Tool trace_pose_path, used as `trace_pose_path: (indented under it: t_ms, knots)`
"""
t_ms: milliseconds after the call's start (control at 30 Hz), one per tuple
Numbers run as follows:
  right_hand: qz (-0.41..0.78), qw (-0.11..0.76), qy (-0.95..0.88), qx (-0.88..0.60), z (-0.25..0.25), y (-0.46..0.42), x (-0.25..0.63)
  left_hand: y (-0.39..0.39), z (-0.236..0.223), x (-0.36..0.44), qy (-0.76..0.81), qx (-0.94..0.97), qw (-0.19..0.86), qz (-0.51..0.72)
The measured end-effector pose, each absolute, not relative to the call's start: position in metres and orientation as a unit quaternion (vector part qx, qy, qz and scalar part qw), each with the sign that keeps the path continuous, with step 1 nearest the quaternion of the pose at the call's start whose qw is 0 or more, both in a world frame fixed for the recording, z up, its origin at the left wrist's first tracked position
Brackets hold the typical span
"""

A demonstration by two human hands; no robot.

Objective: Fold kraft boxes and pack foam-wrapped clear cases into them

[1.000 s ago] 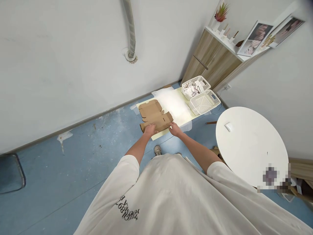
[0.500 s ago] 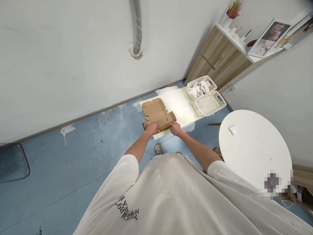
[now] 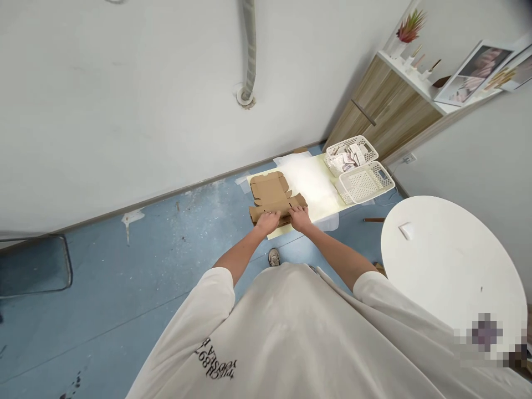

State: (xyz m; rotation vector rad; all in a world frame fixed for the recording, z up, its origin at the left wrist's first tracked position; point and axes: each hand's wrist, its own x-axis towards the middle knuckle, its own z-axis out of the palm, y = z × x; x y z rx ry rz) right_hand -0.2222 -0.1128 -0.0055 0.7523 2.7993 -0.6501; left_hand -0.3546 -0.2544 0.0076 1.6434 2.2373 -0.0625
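Observation:
A brown cardboard mailer box (image 3: 270, 189), partly folded, rests on a low pale table (image 3: 275, 234) in front of me. Its lid panel with cut side flaps lies spread toward the wall, while the near edge is folded up. My left hand (image 3: 269, 221) grips that near edge, fingers bent over the card. Close to the box's right corner, my right hand (image 3: 300, 218) presses its fingers over the same folded edge. The thumbs and the underside of the fold are hidden.
Two white plastic baskets stand at the table's far right: one basket (image 3: 332, 160) holds small packets, the other basket (image 3: 344, 191) is nearer me. A round white table (image 3: 449, 260) stands at my right, a wooden cabinet (image 3: 399, 91) behind the baskets, a dark-framed chair (image 3: 37, 266) far left.
The near edge of the box has been folded further up and inward, and my fingers have moved over it. My view has shifted slightly left.

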Motion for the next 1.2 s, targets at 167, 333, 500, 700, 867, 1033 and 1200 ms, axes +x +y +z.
trace_pose_path:
  t_ms: [167, 333, 500, 700, 867, 1033, 1200]
  knots:
    - [-0.198, 0.037, 0.954, 0.220, 0.009, -0.103, -0.230, -0.257, 0.038, -0.360, 0.779, 0.615, 0.124, 0.009]
    - [-0.183, 0.030, 0.963, 0.195, 0.027, -0.094, -0.240, -0.258, 0.057, -0.360, 0.782, 0.615, 0.099, 0.015]
    - [-0.182, 0.004, 0.971, 0.154, 0.044, -0.086, -0.246, -0.258, 0.069, -0.354, 0.796, 0.600, 0.076, 0.040]
    - [-0.171, -0.075, 0.971, 0.148, 0.075, -0.063, -0.240, -0.241, 0.095, -0.338, 0.802, 0.588, 0.028, 0.104]
    - [-0.039, -0.137, 0.972, 0.187, 0.103, -0.030, -0.198, -0.197, 0.122, -0.312, 0.767, 0.632, -0.033, 0.109]
    - [0.015, -0.163, 0.946, 0.281, 0.118, 0.001, -0.109, -0.137, 0.137, -0.254, 0.702, 0.701, -0.050, 0.117]
    - [0.036, -0.159, 0.913, 0.373, 0.127, 0.020, 0.012, -0.082, 0.145, -0.159, 0.617, 0.777, -0.048, 0.112]
